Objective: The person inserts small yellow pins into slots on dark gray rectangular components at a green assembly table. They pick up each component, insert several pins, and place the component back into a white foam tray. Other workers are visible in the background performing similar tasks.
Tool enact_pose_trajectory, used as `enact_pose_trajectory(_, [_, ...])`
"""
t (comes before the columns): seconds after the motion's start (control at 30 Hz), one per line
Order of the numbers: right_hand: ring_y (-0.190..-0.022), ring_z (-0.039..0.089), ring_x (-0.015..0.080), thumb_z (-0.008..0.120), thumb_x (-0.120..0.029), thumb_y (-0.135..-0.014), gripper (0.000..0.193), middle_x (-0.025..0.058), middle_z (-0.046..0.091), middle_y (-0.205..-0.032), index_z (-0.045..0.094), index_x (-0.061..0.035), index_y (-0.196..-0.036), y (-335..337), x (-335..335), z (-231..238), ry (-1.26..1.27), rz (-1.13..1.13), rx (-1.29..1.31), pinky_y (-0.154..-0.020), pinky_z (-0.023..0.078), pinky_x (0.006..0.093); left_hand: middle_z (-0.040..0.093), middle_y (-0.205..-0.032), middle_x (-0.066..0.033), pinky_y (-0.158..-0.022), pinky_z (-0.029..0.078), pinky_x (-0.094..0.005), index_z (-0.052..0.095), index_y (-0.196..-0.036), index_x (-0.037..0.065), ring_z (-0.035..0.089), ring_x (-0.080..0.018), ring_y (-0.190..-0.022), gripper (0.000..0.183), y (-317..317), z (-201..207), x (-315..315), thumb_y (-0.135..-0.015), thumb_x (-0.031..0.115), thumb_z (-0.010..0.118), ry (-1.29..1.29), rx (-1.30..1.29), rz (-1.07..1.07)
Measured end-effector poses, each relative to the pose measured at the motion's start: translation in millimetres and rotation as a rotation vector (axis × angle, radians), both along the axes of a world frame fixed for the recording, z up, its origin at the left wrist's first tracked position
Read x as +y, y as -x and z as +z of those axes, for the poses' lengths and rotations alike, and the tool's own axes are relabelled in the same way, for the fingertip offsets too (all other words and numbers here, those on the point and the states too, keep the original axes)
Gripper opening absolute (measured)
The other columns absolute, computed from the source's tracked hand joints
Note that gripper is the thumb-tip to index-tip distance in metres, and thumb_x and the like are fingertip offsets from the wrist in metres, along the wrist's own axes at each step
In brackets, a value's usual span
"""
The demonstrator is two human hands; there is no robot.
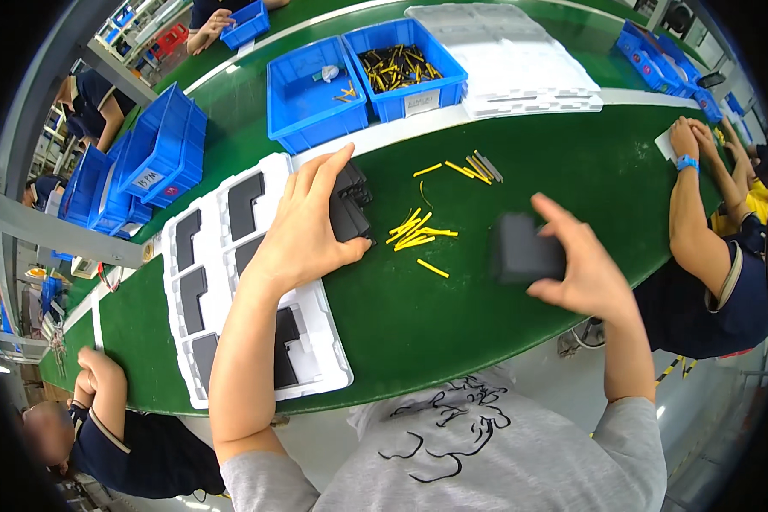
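My left hand [305,226] reaches over the white tray [337,350] and closes around a stack of flat black plastic parts [350,209], thumb at its near edge. Flat black L-shaped pieces [193,299] lie in the tray's pockets, some hidden by my forearm. On the right, my right hand [584,269] has thumb and fingers at opposite sides of a black block [525,247], which looks slightly blurred. Between my hands lies a loose pile of small yellow strips [414,230]. More yellow strips [474,169] lie farther back beside dark grey ones [488,166].
Beyond the green table [418,341] stand a blue bin [316,111] and another blue bin [375,102] full of black-and-yellow strips. White trays [520,68] are stacked right of them. Blue bins [166,145] stand left by a metal post [68,230]. Co-workers sit at both sides.
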State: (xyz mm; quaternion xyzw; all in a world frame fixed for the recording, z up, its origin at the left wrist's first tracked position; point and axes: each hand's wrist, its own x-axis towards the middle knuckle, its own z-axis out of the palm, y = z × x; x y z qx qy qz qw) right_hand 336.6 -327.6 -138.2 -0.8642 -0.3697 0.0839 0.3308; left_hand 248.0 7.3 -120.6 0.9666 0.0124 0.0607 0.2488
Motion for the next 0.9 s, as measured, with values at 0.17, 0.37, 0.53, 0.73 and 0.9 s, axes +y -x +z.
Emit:
enact_pose_trajectory(0.17, [-0.093, 0.056, 0.0319, 0.082, -0.013, -0.061, 0.093, 0.0144, 0.058, -0.101, 0.033, 0.0009, -0.139, 42, 52, 2, 0.015, 0.356, -0.046, -0.084, 0.041, 0.0405, 0.037, -0.145, -0.0124, -0.111, 0.029, -0.0447, 0.038, -0.143, 0.014, 0.034, -0.0350, -0.134, 0.095, 6, 2, -4, -0.060, 0.022, 0.085, -0.104, -0.076, 0.009])
enact_pose_trajectory(0.37, [-0.094, 0.059, 0.0301, 0.080, -0.025, -0.068, 0.063, 0.0128, 0.061, -0.100, 0.053, -0.0011, -0.120, -12, 66, 29, 0.042, 0.556, -0.206, -0.082, 0.046, 0.0388, 0.052, -0.132, -0.0104, -0.104, 0.035, -0.0429, 0.060, -0.120, 0.009, 0.045, -0.0320, -0.123, 0.055, 8, 17, -15, -0.068, 0.017, 0.079, -0.057, -0.325, -0.061])
enact_pose_trajectory(0.53, [-0.082, 0.066, 0.0283, 0.074, -0.019, -0.073, 0.026, 0.0122, 0.068, -0.084, 0.067, -0.0049, -0.094, -97, 112, 24, 0.254, 0.135, 0.003, -0.073, 0.050, 0.0398, 0.059, -0.119, -0.0097, -0.097, 0.040, -0.0409, 0.067, -0.100, 0.007, 0.052, -0.0301, -0.114, 0.029, 2, 5, -18, -0.072, 0.007, 0.074, -0.083, -0.464, -0.098])
enact_pose_trajectory(0.73, [-0.073, 0.060, 0.0241, 0.070, -0.009, -0.077, 0.013, 0.0093, 0.061, -0.077, 0.060, -0.0017, -0.083, -101, 115, -11, 0.104, 0.240, -0.209, -0.066, 0.046, 0.0360, 0.061, -0.115, -0.0088, -0.094, 0.040, -0.0422, 0.069, -0.089, 0.010, 0.053, -0.0331, -0.113, 0.020, -2, -8, -23, -0.070, 0.004, 0.073, -0.160, -0.541, -0.089])
enact_pose_trajectory(0.9, [-0.074, 0.049, 0.0064, 0.059, -0.003, -0.088, 0.007, 0.0003, 0.055, -0.086, 0.056, -0.0019, -0.094, -93, 106, 10, -0.128, 0.292, 0.303, -0.066, 0.043, 0.0225, 0.062, -0.113, -0.0073, -0.094, 0.040, -0.0421, 0.069, -0.084, 0.013, 0.053, -0.0323, -0.114, 0.019, 1, -18, -25, -0.068, 0.004, 0.074, -0.219, -0.577, -0.045])
